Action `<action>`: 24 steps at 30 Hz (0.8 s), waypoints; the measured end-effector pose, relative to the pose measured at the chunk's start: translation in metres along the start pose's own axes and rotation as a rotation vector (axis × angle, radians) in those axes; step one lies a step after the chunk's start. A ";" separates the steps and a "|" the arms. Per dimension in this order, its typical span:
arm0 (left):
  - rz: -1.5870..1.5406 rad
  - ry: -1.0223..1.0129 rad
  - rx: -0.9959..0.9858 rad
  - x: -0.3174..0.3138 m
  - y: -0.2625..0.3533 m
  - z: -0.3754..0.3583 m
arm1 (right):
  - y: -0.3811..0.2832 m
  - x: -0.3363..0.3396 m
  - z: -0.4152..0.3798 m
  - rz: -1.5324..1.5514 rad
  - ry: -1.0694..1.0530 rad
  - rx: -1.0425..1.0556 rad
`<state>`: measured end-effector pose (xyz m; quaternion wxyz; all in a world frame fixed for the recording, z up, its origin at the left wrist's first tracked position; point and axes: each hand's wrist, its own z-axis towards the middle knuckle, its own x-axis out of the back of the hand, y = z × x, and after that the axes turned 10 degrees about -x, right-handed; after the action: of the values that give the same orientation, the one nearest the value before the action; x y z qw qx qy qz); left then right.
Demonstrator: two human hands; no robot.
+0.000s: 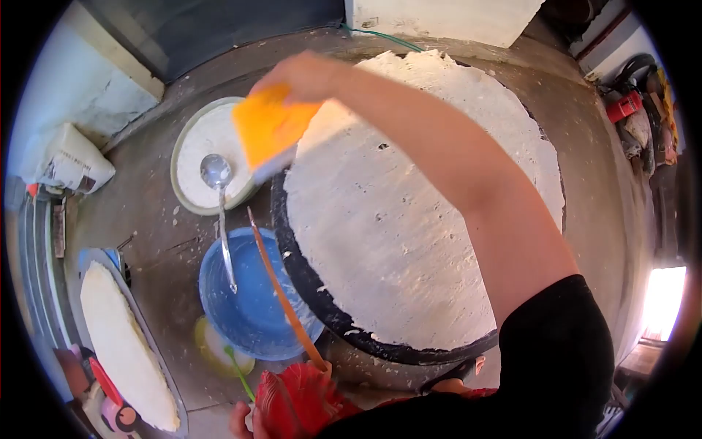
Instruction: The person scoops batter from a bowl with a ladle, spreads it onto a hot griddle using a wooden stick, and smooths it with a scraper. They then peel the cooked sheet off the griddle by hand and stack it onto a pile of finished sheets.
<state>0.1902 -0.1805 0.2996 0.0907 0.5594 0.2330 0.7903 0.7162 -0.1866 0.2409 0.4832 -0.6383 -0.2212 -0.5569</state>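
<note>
My right hand (300,77) is closed on an orange scraper (270,126), a flat plate blurred by motion, over the gap between a bowl and a griddle. The large round black griddle (298,274) carries a thin white batter sheet (380,241) with a ragged edge. The bowl (178,164) contains white batter, and a metal ladle (216,171) rests in it. My left hand (241,422) shows only partly at the bottom edge, fingers curled beside red cloth (296,399) and the end of a thin green stick (240,373); its grip is hidden.
A blue basin (219,322) stands below the bowl, under the ladle's handle and a long wooden stick (281,293). A yellowish dish (208,347) sits partly beneath it. On the left, a long tray (172,395) bears a pale flat stack (124,344). Walls border the far side.
</note>
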 end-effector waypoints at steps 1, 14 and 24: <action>-0.004 -0.012 -0.008 0.003 -0.002 -0.002 | -0.028 -0.018 0.002 -0.014 -0.043 0.142; -0.068 0.094 -0.064 0.033 -0.020 -0.055 | -0.259 -0.027 -0.341 -0.020 -0.544 0.451; -0.154 0.219 -0.175 0.025 -0.026 -0.062 | -0.115 0.029 -0.489 0.314 0.751 -1.229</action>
<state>0.1210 -0.1639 0.2923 0.1736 0.4402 0.2139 0.8546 0.3863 -0.5663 0.2678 0.1553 -0.5843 0.4052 -0.6857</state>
